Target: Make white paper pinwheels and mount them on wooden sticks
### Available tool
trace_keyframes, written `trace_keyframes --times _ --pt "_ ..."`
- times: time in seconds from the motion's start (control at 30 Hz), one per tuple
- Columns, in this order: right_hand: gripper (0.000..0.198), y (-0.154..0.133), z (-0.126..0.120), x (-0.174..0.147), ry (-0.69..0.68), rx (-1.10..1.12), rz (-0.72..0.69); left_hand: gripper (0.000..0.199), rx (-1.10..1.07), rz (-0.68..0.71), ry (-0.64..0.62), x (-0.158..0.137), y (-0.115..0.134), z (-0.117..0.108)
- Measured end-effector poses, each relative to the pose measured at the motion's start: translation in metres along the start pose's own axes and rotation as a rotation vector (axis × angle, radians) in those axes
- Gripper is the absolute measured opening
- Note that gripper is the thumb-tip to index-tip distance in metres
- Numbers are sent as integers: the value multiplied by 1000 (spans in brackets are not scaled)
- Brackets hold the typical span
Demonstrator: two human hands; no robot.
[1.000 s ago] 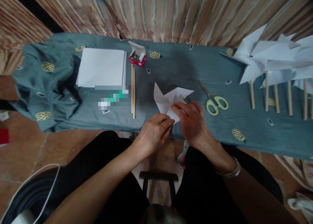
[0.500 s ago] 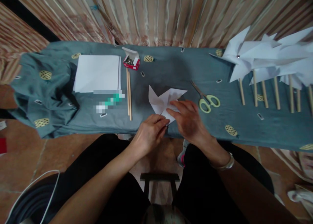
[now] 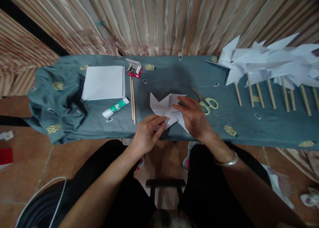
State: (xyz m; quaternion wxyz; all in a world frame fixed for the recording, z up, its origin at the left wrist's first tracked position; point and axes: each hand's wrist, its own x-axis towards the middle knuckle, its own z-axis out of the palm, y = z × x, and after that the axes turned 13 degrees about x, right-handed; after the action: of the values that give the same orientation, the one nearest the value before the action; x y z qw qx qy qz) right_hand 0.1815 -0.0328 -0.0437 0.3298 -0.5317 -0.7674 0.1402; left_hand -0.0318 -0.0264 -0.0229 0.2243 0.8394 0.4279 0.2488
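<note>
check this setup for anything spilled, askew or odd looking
The cloth is bunched in loose folds at its left end, yet mostly flat elsewhere. Nothing looks spilled: the small metal pieces sit inside their open red box.

The folded paper (image 3: 160, 105) before you is matt, white and smooth. Left of it you have two sticks (image 3: 134, 101) of dull wood, a tube (image 3: 116, 107) in smooth plastic with a faint sheen, and a stack of matt paper (image 3: 103, 83). Beyond its left corner, the box (image 3: 138, 74) looks like printed card, its pins (image 3: 133, 70) shiny metal. Right of it, your scissors (image 3: 204, 98) join metal blades (image 3: 196, 92) to smooth plastic handles (image 3: 217, 104); further right, the pinwheels (image 3: 259, 60) are matt paper on wooden rods (image 3: 271, 93). Under it you have soft-looking matt cloth (image 3: 171, 78). The curtain (image 3: 171, 22) beyond it is pleated fabric with satiny streaks. Your bracelet (image 3: 228, 162), at its lower right, is polished metal.
</note>
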Motion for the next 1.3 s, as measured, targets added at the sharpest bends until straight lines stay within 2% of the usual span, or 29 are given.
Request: trace_keyframes --times 0.13,0.3,0.47,0.6,0.77,0.87,1.03,1.3 --pt "40 -1 6 -6 -11 -97 -21 22 9 -76 80 5 -6 -11" --pt "37 -6 8 -7 -94 -220 -52 22 17 -159 131 8 -12 -20" --pt "39 -12 15 -2 -156 -233 -87 23 17 -211 129 7 -15 -23" --pt "38 -9 17 -2 -132 -203 -112 23 33 -220 149 9 -18 -26" --pt "43 0 4 -5 17 -21 18 28 32 -258 192 11 -27 -25" --pt "43 6 -1 -4 106 62 120 41 -14 -296 206 12 -34 -21" --pt "45 10 3 3 133 93 229 58 -144 -381 183 12 -36 -11" --pt "51 0 3 14 154 321 449 61 -241 -389 141 11 -33 1"
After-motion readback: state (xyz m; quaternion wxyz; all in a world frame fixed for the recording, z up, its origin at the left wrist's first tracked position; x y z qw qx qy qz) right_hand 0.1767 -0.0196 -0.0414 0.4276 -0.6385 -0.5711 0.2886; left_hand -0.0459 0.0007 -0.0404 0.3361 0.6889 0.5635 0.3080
